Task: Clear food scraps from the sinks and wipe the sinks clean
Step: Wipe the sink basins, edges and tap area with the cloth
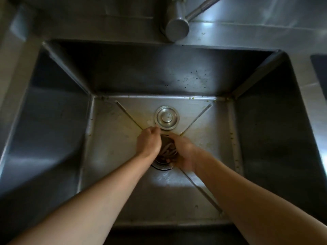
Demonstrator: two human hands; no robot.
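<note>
We reach both hands to the drain [163,164] in the sink [177,191] floor. Pale food scraps [168,151] lie in the drain between them. Our left hand [148,142] is clenched at the drain's left edge; whether it holds anything we cannot tell. Our right hand [184,152] curls round the right rim. The stopper [166,117] sits just beyond the drain.

A kitchen: deep stainless steel sink [265,121], faucet [177,27] and steel counter [247,34].

Steel faucet [177,29] above basin's far rim; round metal drain cover [167,117], possibly stopper, on floor.
</note>
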